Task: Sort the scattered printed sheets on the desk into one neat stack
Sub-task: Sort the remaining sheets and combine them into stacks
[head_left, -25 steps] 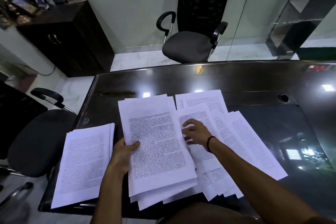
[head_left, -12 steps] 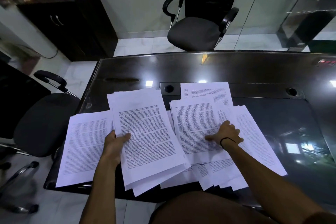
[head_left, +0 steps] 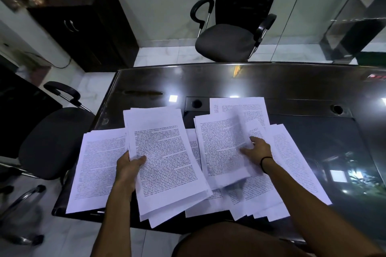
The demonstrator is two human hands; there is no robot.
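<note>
Sorting printed sheets on a dark desk point(head_left: 271, 81)

Left hand point(head_left: 129, 168) grips a bundle of sheets point(head_left: 167, 158), thumb on top; right hand point(head_left: 258, 149) pinches a blurred sheet point(head_left: 227, 148) over scattered pages point(head_left: 292, 165).

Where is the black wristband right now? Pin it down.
In the head view, the thin black wristband circles the right wrist, just below the right hand, right of centre over the spread white printed sheets on the dark glossy desk.
</note>
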